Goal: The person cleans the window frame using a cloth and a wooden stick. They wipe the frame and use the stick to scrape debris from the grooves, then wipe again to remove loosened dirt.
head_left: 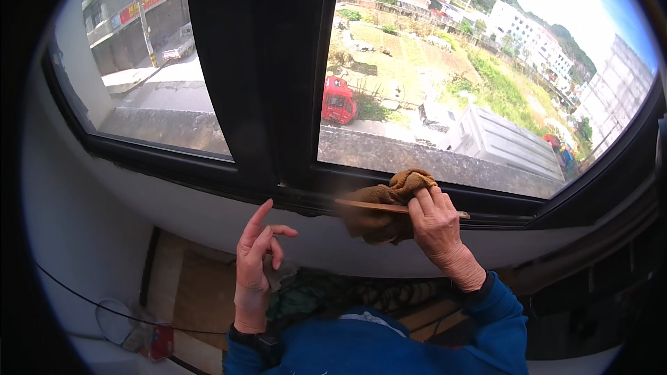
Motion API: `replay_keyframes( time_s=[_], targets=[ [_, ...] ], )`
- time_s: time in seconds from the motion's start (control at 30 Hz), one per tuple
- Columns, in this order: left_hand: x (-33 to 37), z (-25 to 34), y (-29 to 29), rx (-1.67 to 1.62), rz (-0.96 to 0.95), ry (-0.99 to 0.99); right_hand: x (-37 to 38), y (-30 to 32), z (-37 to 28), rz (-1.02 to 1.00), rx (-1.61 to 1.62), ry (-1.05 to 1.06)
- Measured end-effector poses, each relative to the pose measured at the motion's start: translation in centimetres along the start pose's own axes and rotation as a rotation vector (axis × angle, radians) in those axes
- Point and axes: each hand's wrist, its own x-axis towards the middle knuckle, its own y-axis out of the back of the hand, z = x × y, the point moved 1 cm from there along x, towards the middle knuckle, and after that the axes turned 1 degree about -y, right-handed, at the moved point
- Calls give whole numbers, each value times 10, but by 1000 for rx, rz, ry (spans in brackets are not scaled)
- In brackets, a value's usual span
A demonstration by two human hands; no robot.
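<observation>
My right hand [439,230] is closed on a bunched brown cloth [410,182] at the lower rail of the window. A thin wooden strip [372,205] runs through the cloth and past my fingers; its tip shows to the right of my hand. More of the cloth hangs below the strip. My left hand [257,253] is raised to the left, holding nothing, with the index finger stretched out and the other fingers loosely bent. Its fingertip is close to the black window frame [278,191]; I cannot tell whether it touches.
Glass panes [445,97] stand in front, with a white wall [208,198] below the frame. Beneath me, dark green material [313,298] lies beside a brown board [201,292]. A black cable [90,302] crosses the lower left near a red item [161,342].
</observation>
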Motion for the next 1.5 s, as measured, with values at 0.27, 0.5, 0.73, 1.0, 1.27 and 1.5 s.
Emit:
replay_keyframes(
  time_s=[0.27, 0.5, 0.73, 1.0, 1.27, 1.5],
  targets=[
    [15, 4, -20, 48, -186, 6, -11, 38, -2, 3, 867, -703],
    [-1, -31, -49, 18, -361, 75, 14, 46, -60, -137, 1651, -576],
    [-25, -12, -53, -213, -240, 184, 10, 7, -50, -211, 1258, -426],
    [-33, -9, -42, -165, -135, 53, 22, 2, -52, -234, 1444, -690],
    [-21, -33, -32, -253, 27, -16, 74, 5, -55, 220, 1507, -711],
    [-17, -33, -26, -286, 161, 48, 84, -44, -76, 285, 590, -63]
  ],
)
